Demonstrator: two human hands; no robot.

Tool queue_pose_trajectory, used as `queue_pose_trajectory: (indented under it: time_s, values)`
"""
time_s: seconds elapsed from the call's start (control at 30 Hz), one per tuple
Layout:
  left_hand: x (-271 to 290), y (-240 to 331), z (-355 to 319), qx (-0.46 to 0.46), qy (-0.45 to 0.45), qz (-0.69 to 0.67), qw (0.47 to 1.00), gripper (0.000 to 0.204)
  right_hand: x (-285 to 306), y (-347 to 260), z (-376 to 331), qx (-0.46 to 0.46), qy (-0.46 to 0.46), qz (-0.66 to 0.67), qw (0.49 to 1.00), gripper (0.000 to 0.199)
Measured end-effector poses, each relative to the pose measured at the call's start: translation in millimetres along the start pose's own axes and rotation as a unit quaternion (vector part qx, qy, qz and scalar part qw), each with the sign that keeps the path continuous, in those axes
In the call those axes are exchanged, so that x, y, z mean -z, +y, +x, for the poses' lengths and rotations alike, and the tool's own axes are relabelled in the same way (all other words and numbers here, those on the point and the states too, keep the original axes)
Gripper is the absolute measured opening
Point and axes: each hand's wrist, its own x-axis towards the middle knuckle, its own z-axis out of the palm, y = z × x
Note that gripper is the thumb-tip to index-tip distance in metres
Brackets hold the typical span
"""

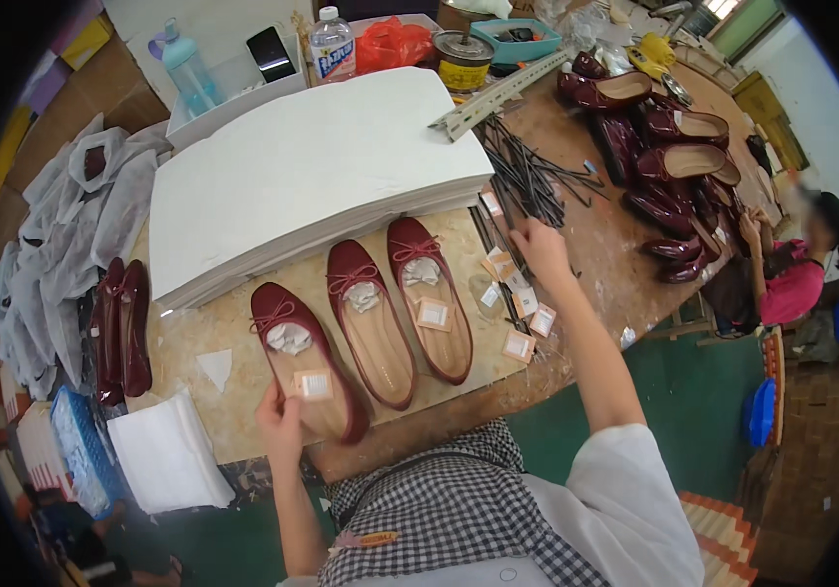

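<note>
Three dark red ballet flats with bows lie side by side in front of me, soles down, with crumpled white paper in their toes. My left hand point(278, 419) grips the side of the left flat point(346, 409), thumb beside the small orange-edged label point(313, 384) on its insole. Another such label point(433, 313) lies in the right flat point(451, 352); the middle flat point(385, 367) has none showing. My right hand point(543, 250) is closed at the near end of a pile of thin black sticks point(527, 171); what its fingers hold is hidden. Several loose labels point(518, 344) lie below it.
A tall stack of white paper point(312, 166) stands behind the flats. At left are a pair of red flats point(134, 333), a white cloth pad point(170, 452) and grey wrapping point(77, 235). A heap of glossy red shoes point(683, 161) lies at right, near a seated person point(793, 279).
</note>
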Motion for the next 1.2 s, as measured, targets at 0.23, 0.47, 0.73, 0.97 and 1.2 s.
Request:
queue_pose_trajectory:
  time_s: [0.23, 0.47, 0.73, 0.97, 1.2]
  values:
    - [-3.1, 5.3, -15.4, 0.172, -0.125, -0.481, 0.85, 0.083, 50.8, -66.1, -57.3, -0.042, 0.049, 0.169, 0.984, 0.02]
    - [-24.9, 36.1, 3.6, 0.09, -0.062, -0.325, 0.939, 0.086, 88.7, -215.3, -138.5, 0.056, -0.216, 0.366, 0.904, 0.035]
    - [-32.1, 27.6, 3.2, -0.046, 0.025, -0.218, 0.975, 0.077, 92.3, -259.6, -135.3, 0.126, -0.322, 0.387, 0.855, 0.032]
    - [-49.3, 18.4, -17.8, -0.077, 0.019, -0.218, 0.973, 0.076, 79.3, -285.6, -146.2, 0.195, -0.052, 0.395, 0.896, 0.028]
    - [-62.1, 7.2, -24.6, 0.071, 0.039, -0.259, 0.962, 0.086, 44.5, -276.3, -167.3, 0.234, -0.109, 0.243, 0.935, 0.034]
